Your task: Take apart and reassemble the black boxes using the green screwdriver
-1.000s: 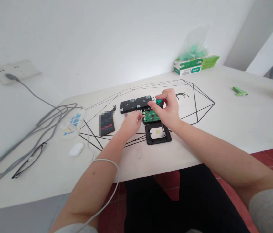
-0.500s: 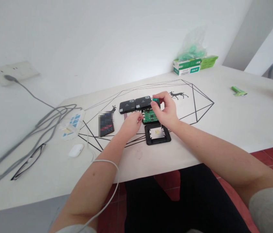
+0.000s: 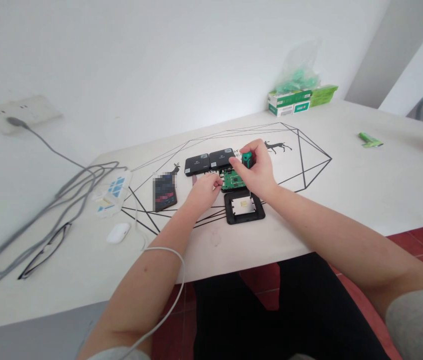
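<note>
A green circuit board (image 3: 235, 180) in a dark casing lies between my hands. My left hand (image 3: 207, 190) has its fingers pinched at the board's left edge. In my right hand (image 3: 258, 170) is a screwdriver (image 3: 248, 159) with a green and black handle. Its thin shaft shows below the hand, pointing down at the upper right of an open black cover (image 3: 230, 212). A silver metal plate (image 3: 239, 206) with a pale square pad sits inside that cover. Just beyond the board lie two closed black boxes, one on the left (image 3: 197, 164) and one on the right (image 3: 222, 158).
Left of my hands are a phone (image 3: 165, 192), a white earphone case (image 3: 118, 232), glasses (image 3: 46, 250), a power strip (image 3: 112, 192) and a coiled grey cable (image 3: 61, 192). Green and white cartons (image 3: 290, 99) stand by the wall. A white cable (image 3: 183, 270) crosses my left forearm.
My right hand has turned slightly, and the screwdriver handle now shows more upright between the fingers. My left hand stays at the board's edge.
</note>
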A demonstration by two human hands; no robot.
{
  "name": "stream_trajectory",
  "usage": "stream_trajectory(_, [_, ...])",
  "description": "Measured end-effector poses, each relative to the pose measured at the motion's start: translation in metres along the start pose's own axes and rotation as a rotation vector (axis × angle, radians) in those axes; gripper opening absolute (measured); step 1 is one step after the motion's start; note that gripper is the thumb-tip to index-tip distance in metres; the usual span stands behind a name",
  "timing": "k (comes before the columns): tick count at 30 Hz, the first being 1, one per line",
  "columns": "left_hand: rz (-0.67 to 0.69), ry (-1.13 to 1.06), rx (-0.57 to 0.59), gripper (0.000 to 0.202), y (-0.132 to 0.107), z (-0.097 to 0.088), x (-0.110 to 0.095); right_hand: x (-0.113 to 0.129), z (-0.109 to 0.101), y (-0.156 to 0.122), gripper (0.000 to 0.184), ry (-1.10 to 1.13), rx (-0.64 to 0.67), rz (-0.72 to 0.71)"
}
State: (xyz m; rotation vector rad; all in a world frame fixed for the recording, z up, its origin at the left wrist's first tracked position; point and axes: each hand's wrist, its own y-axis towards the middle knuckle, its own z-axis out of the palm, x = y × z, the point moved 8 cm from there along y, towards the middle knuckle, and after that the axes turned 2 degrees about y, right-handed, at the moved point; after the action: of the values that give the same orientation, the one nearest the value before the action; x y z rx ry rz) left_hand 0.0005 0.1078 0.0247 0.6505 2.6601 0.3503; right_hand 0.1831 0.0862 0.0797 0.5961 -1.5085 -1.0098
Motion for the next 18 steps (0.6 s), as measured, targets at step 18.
stream_trajectory(18, [-0.042, -0.02, 0.021, 0.02, -0.003, 0.0, -0.008, -0.001, 0.004, -0.001, 0.015, 0.112, 0.048, 0.056])
